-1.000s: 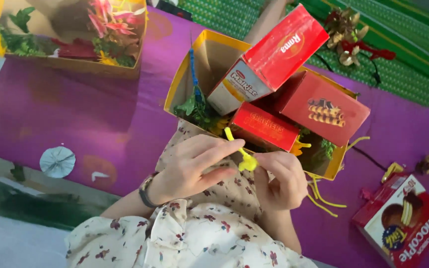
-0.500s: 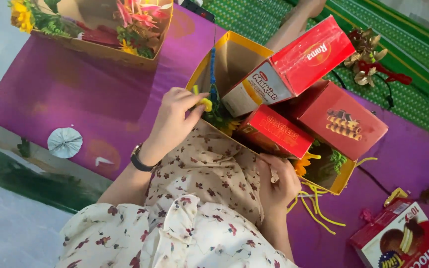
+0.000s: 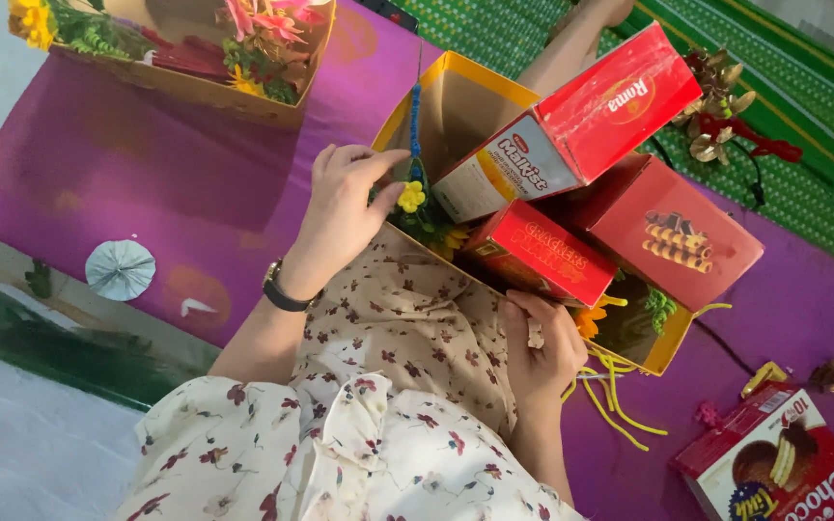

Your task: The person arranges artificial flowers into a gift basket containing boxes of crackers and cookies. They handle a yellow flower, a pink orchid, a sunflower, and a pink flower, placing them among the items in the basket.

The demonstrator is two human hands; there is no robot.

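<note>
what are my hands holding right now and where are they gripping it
Left hand pinches a small yellow flower by its head, at the yellow box. Right hand grips that box's near rim.

left hand with yellow flower now at box edge, off the lap

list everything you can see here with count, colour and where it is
yellow tray: 1, on the person's lap
red boxes: 3, stacked in the tray
yellow flower: 1, at the left fingertips, tray's left end
blue stem: 1, upright above the flower
yellow stems: several, loose by the right hand
second tray: 1, tan, top left, holding flowers
paper disc: 1, silver, on the purple mat
snack box: 1, red, bottom right
gold ornament: 1, on the green mat
watch: 1, black, left wrist
left hand: on the flower
right hand: at the tray's near edge
</note>
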